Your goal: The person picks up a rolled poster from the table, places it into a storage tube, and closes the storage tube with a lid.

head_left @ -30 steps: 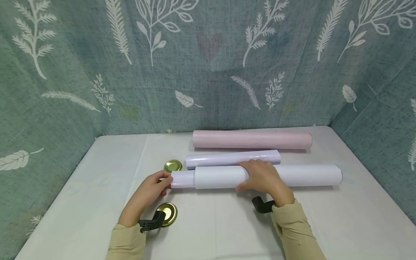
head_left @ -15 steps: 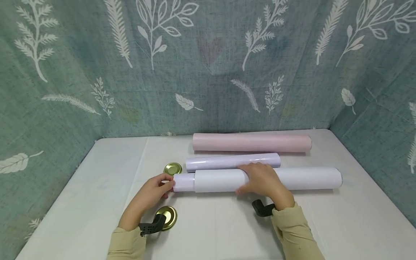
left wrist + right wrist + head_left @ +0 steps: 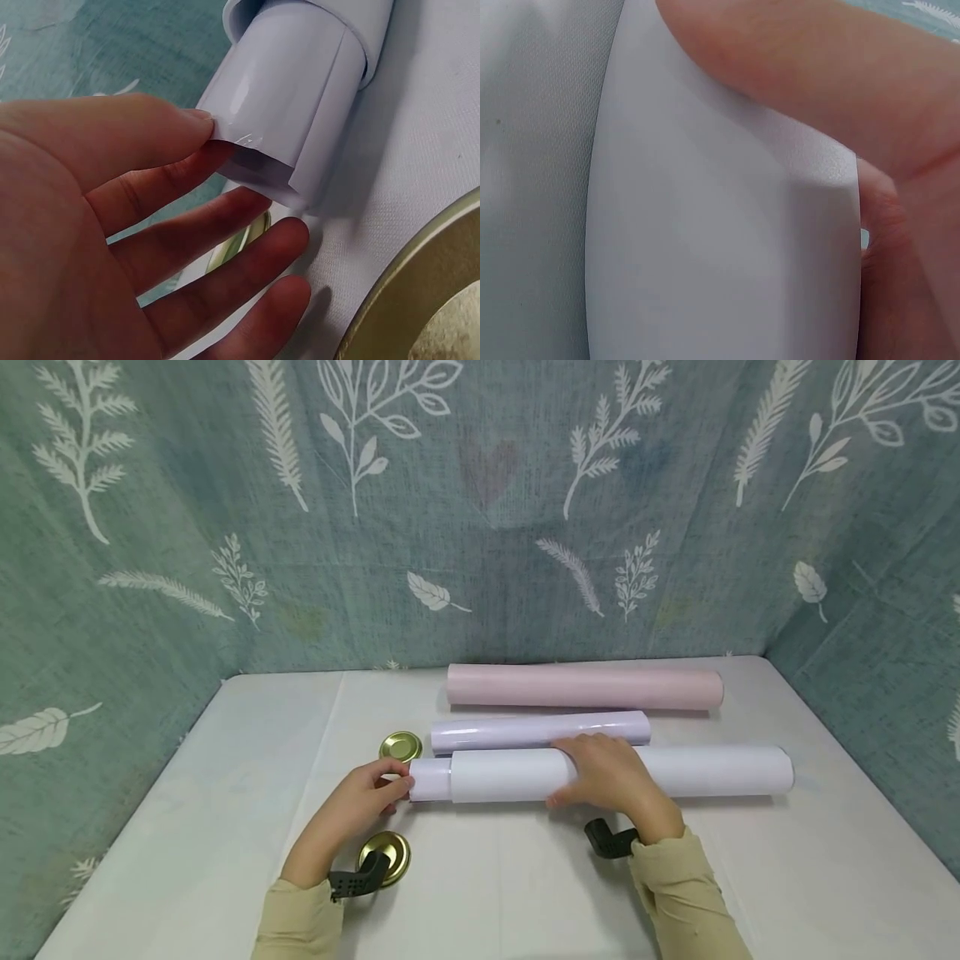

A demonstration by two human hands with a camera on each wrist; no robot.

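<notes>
A large white paper roll (image 3: 510, 775) lies across the table, and from its left end sticks a narrower glossy pale-lilac paper roll (image 3: 430, 780). My left hand (image 3: 352, 814) pinches the rim of that inner roll between thumb and index finger; in the left wrist view, the other fingers spread below the hollow end of the glossy roll (image 3: 277, 90). My right hand (image 3: 611, 781) grips the white roll near its middle. In the right wrist view the thumb lies over the white roll (image 3: 720, 225), with other fingers partly hidden at its far side.
Just behind the white roll lies another glossy lilac roll (image 3: 540, 731). A pink roll (image 3: 585, 686) is farther back. One gold lid (image 3: 401, 745) sits behind my left hand, another gold lid (image 3: 397, 852) near my left wrist. A patterned curtain (image 3: 480, 568) surrounds the table.
The inner glossy roll has slid rightward, deeper into the white roll, so less of it sticks out. My left hand has moved right along with it; my right hand keeps its hold.
</notes>
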